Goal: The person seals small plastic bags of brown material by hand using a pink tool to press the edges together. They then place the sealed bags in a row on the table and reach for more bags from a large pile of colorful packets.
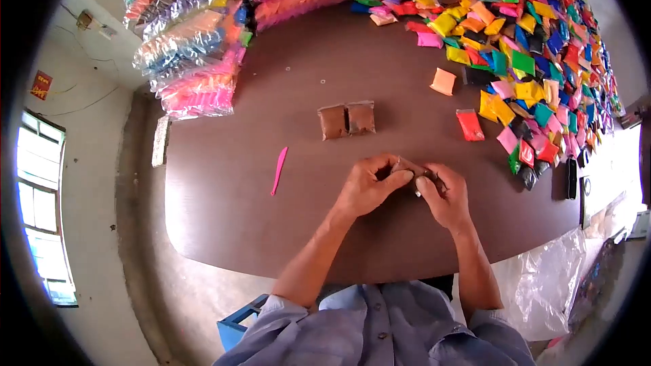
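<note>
Over the front part of the brown table, my left hand (368,184) and my right hand (445,194) meet, thumbs nearly touching. Pinched between both is a small brown packet (407,165), mostly covered by the fingers; a tiny whitish bit shows under the thumbs. Two brown packets (333,123) lie side by side just beyond my left hand, flat on the table. A pink plastic knife-shaped tool (279,171) rests to the left of my left forearm. Farther right, beyond my right hand, are a red packet (470,125) and a peach packet (443,82).
A large heap of small coloured packets (522,61) covers the table's right and back. Clear bags of sorted packets (196,61) are stacked at the back left. A clear plastic bag (542,285) hangs by the right edge. A blue stool (237,322) stands below on the left.
</note>
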The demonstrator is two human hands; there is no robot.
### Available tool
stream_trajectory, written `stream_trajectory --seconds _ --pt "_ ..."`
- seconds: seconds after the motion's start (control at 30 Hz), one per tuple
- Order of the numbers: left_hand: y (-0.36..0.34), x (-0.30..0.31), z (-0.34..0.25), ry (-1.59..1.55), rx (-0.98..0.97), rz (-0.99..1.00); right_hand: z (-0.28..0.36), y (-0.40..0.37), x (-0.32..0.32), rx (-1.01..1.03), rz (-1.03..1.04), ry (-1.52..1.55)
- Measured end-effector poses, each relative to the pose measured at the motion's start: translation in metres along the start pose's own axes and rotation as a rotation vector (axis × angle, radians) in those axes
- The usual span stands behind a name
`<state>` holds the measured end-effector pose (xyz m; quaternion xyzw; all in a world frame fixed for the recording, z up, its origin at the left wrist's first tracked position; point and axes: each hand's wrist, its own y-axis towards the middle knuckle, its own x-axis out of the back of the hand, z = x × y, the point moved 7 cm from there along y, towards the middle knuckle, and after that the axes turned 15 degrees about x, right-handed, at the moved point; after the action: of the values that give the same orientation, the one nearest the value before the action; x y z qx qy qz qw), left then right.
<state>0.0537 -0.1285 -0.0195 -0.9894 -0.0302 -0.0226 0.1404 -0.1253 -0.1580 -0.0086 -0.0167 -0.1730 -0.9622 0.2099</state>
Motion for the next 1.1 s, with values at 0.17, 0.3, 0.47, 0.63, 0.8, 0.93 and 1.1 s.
stream_trajectory --seconds 0.17,0.3,0.47,0.63,0.8,0.93,1.1 --pt "-0.007 0.005 -0.002 0.09 0.022 -0.04 0.003 0.004 0.002 -0.014 0.046 -0.098" --pt "-0.01 0.0 -0.012 0.008 -0.017 -0.03 -0.017 -0.004 0.007 -0.044 -0.023 0.016" --pt "-0.009 0.002 -0.008 0.053 -0.002 -0.039 -0.011 -0.003 0.008 -0.036 -0.021 0.023" --pt "-0.006 0.005 0.004 0.074 0.075 0.008 -0.003 0.001 0.004 -0.042 0.033 -0.053" --pt "-0.009 -0.001 -0.004 0.038 0.065 0.046 -0.016 -0.004 0.008 -0.051 0.012 -0.045" --pt "-0.01 -0.001 -0.012 0.006 0.02 0.025 -0.017 -0.005 0.006 -0.049 0.047 -0.018" --pt "-0.008 0.003 -0.005 -0.063 0.047 0.002 -0.005 0.0 -0.003 -0.059 0.061 0.003"
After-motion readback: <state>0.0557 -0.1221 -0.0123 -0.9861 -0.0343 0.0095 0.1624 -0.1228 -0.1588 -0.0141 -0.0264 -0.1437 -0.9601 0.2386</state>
